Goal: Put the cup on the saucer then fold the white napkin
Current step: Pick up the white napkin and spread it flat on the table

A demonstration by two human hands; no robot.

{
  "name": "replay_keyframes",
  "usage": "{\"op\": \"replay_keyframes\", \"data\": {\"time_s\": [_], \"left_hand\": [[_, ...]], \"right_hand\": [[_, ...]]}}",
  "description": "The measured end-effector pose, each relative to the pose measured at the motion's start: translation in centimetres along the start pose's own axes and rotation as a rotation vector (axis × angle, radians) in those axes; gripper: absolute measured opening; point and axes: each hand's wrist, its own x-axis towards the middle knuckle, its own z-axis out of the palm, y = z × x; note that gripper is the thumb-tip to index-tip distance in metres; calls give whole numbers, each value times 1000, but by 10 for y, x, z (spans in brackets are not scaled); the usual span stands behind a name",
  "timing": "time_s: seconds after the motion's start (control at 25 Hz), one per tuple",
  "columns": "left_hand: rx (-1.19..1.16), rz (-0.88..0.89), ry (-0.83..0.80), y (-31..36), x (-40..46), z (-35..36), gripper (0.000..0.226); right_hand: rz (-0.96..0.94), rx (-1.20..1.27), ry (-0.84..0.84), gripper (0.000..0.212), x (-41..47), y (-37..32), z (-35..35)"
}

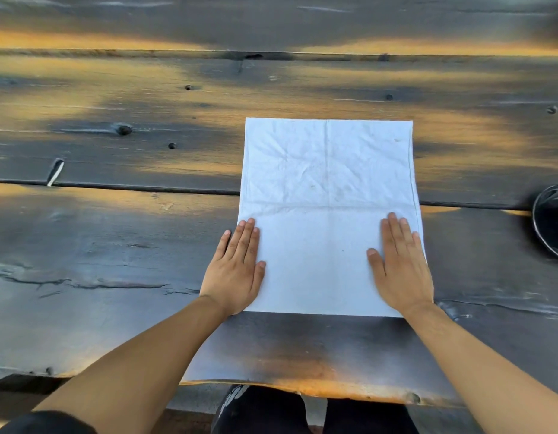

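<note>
While white napkin [329, 195] lies creased, left hand [237, 267], right hand [401, 264] press flat-fingered on near corners

Napkin [329, 195] spread flat on the surface [114, 245], a little right of the middle, its near edge set back from the near edge of the surface. Left hand [237, 270] flat on the near left corner of the napkin, partly over its left border and onto the surface. Right hand [401, 264] flat on the near right corner, inside the right border. Both hands side by side, well apart, fingers [393, 227] pointing away from the person. Round object [552, 223] at the far right, cut by the frame edge, apart from the napkin. Knees under the near edge.
</note>
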Motion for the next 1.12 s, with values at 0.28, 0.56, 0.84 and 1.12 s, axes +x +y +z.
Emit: {"op": "replay_keyframes", "data": {"time_s": [0.28,0.56,0.84,1.12], "left_hand": [[-97,84,119,-11,-27,-28,54],[-198,-14,92,-16,-83,-19,35],[-309,-170,-42,8,-79,-30,39],[-408,-398,-27,18,-77,-31,37]], "right_hand": [[55,237,165,39,-40,9,-39],[193,170,-89,30,-96,29,-52],[396,266,-216,40,-92,25,-58],[560,275,-215,23,-91,17,-56]]}}
